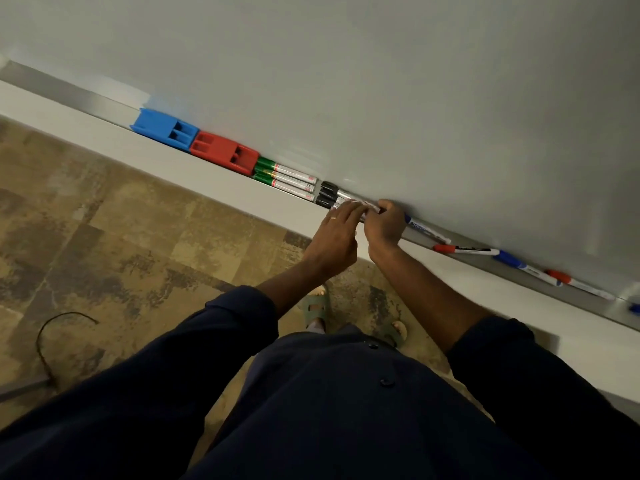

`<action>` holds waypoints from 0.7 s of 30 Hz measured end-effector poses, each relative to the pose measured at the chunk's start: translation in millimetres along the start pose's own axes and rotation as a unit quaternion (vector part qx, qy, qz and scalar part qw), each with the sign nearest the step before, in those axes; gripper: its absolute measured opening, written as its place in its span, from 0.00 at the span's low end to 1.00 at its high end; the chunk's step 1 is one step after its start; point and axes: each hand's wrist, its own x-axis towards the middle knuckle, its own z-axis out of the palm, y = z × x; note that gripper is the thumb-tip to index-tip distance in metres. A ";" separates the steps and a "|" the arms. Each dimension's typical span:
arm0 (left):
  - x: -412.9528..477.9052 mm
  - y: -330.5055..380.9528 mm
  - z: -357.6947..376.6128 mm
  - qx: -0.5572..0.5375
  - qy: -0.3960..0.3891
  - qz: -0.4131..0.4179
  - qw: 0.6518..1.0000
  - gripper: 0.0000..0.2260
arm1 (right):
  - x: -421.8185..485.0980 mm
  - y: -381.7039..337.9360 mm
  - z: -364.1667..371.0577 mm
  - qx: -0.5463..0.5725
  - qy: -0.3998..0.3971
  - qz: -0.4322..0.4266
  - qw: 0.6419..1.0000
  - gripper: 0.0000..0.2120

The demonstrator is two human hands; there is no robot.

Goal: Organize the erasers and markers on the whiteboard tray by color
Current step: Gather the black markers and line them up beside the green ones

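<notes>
On the whiteboard tray [104,105] a blue eraser [162,128] lies at the left, touching a red eraser [223,152]. Right of them sit three green-capped markers [285,180], then three black-capped markers [329,195]. My left hand [337,233] and my right hand [384,225] both rest on the barrels of the black markers, fingers curled over them. Just right of my right hand lies a blue marker [424,228], then a red-capped marker [465,250], another blue marker [526,268] and another red marker [575,282].
The whiteboard [381,81] fills the upper view. A white ledge [173,161] runs below the tray. A patterned floor [104,237] holds a loose dark cable [52,334]. My feet in sandals [317,308] stand close under the tray. A blue object [635,308] peeks in at the right edge.
</notes>
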 end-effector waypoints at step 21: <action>23.6 -70.0 4.8 0.226 -0.107 0.143 0.958 0.30 | 7.0 32.5 -71.3 -0.253 0.035 -0.299 0.919 0.14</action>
